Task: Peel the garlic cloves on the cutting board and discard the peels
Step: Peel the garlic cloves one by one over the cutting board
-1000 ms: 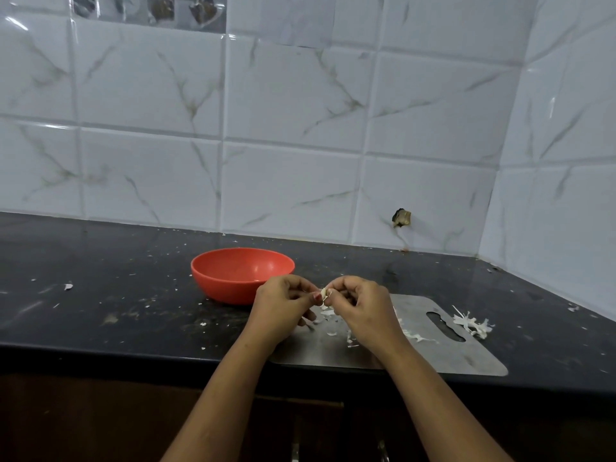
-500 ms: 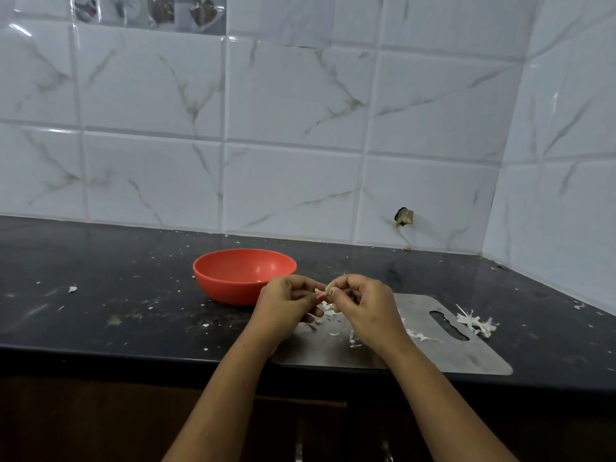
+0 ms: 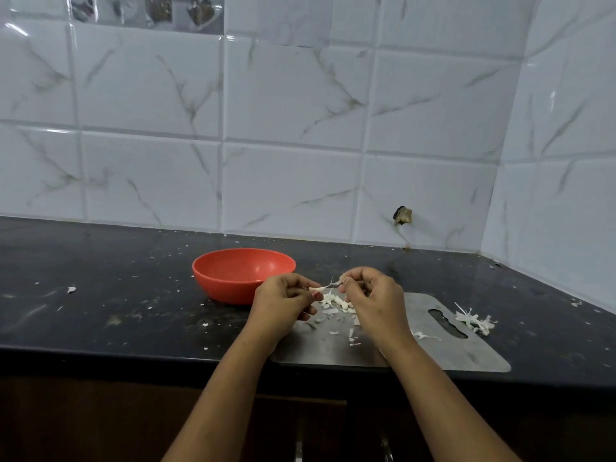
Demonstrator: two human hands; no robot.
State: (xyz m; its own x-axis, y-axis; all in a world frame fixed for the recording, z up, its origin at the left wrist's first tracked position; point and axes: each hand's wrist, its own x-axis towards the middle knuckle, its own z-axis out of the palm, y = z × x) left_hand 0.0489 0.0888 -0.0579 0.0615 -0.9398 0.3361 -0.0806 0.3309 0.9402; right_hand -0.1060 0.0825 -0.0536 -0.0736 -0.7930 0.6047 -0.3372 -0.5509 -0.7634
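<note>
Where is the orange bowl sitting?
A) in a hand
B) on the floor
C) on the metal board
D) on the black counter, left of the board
D: the orange bowl rests on the black counter, just left of the metal cutting board.

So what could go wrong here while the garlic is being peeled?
The thin peel stretched between the left hand and the garlic clove in the right hand could tear, leaving skin behind. Loose scraps could drift off the steel cutting board, which lies near the front edge of the counter.
</note>
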